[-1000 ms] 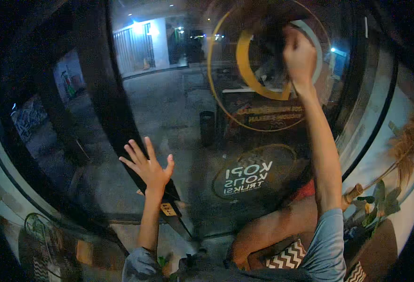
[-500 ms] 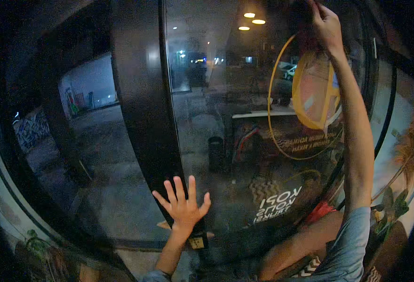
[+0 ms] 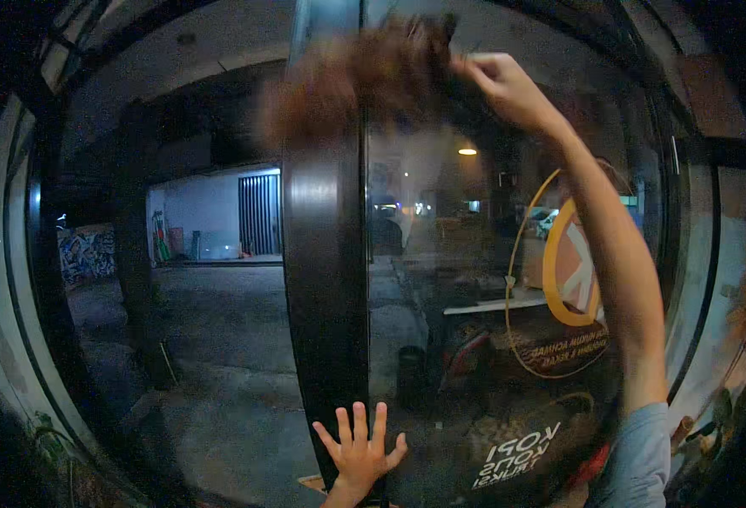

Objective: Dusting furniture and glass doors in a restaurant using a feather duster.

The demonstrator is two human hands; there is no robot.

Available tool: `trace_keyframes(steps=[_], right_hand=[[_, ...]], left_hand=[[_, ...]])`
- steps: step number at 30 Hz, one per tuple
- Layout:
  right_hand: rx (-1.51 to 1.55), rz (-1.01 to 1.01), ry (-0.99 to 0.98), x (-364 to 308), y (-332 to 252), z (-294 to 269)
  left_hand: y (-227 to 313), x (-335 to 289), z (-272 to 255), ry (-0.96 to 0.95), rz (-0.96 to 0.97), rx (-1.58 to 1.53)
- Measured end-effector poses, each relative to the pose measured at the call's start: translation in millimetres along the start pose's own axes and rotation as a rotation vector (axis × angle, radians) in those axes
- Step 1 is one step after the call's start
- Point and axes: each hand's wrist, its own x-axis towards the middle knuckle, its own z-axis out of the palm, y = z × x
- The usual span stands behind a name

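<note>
A glass pane (image 3: 428, 279) stands right of a broad dark post (image 3: 326, 254). Across the post's upper part is a blurred brown duster (image 3: 339, 85), its right end grasped by the curled fingers of the right hand (image 3: 508, 85). The left hand (image 3: 360, 453), fingers spread and free, is at the post's lower end; contact is unclear.

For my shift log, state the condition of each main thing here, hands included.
Brown feathery duster: raised, motion-blurred.
Bare right hand: closed on the duster's end.
Bare left hand: open, fingers spread; contact unclear.
Wide black post: upright, partly covered by the duster.
Clear glass pane: upright.
Round yellow-ringed decal: partly hidden.
White lettering: mirrored.
Oval yellow light: lit.
</note>
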Motion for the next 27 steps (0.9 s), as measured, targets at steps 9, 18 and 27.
trace_keyframes(steps=[9,18,27], right_hand=[[-0.358,0.336,0.274,91,-12,21],[-0.362,0.487,0.559,158,43,1],[-0.293,0.343,0.088,139,66,-44]], left_hand=[[6,-5,10,-0.006,-0.024,0.006],[5,6,-2,0.035,-0.046,-0.015],[-2,2,-6,0.089,-0.063,-0.062]])
